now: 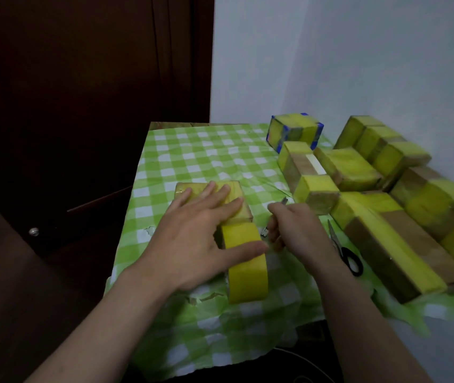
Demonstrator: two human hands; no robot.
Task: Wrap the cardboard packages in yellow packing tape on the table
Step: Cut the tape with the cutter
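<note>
L hand (201,230) lay flat on glossy taped box (185,187); R hand (295,230), 3 o'clock, gripped metal tool (284,200); tape roll (245,269) at 6.

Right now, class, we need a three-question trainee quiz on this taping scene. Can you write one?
1. True or false: the left hand lies flat on a cardboard package.
2. What lies on the table just right of the right hand? A scissors; B pen; C cup.
3. Fill in: the tape roll is ____ in colour.
Key: 1 true; 2 A; 3 yellow.
</note>
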